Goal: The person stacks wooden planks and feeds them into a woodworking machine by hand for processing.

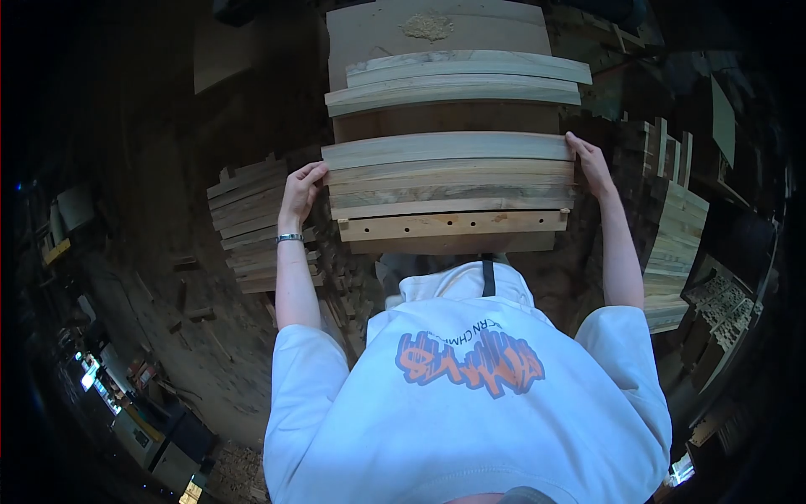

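Note:
A pale wooden board (449,149) spans the space between my hands, at the far side of a row of several boards laid edge to edge. My left hand (300,190) is closed at its left end, fingertips on the corner. At the opposite end, my right hand (591,163) grips the right corner with bent fingers. Nearer my body lies another board (453,202) with darker grain. In front of the row sits a light wooden strip (453,224) with several dark holes and small blocks at its ends.
Beyond the row, two loose boards (457,88) lie on the worktop (361,34), with a heap of shavings (428,27) behind them. Stacked boards (252,214) stand at the left, and another stack (676,244) at the right. Offcuts (724,307) fill a container at the far right.

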`<state>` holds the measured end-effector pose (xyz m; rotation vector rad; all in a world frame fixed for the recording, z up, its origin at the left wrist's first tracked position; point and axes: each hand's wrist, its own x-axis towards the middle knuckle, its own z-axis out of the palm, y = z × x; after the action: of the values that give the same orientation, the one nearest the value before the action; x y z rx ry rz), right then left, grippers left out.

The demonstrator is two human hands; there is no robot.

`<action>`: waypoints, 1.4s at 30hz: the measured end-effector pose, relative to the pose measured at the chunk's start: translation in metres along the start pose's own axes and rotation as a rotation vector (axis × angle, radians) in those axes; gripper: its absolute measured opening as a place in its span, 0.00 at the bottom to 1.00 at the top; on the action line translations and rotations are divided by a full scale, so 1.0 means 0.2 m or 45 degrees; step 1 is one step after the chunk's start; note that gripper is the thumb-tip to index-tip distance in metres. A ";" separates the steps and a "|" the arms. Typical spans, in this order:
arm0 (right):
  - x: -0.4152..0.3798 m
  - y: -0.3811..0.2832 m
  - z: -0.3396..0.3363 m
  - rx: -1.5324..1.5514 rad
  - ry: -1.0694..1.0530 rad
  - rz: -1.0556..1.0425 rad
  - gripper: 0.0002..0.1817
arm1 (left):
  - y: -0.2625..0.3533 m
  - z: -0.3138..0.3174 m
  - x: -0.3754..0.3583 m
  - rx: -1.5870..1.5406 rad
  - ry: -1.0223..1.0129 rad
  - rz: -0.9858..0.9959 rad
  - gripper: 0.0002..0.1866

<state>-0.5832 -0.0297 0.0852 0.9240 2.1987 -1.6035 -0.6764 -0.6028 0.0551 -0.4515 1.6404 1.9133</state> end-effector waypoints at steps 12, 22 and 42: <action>0.21 -0.13 -0.01 0.165 0.046 0.119 0.32 | 0.15 -0.01 0.12 -0.098 -0.248 -0.225 0.20; 0.24 -0.10 -0.01 -0.096 0.139 -0.160 0.31 | 0.23 0.16 0.25 0.124 0.153 0.072 0.18; 0.21 -0.13 0.01 -0.086 0.062 -0.499 0.27 | 0.32 0.17 0.23 0.384 0.225 -0.031 0.25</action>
<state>-0.6323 -0.0230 0.0812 0.5406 2.5722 -1.6635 -0.7486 -0.5665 0.0844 -0.5240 1.9887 1.6090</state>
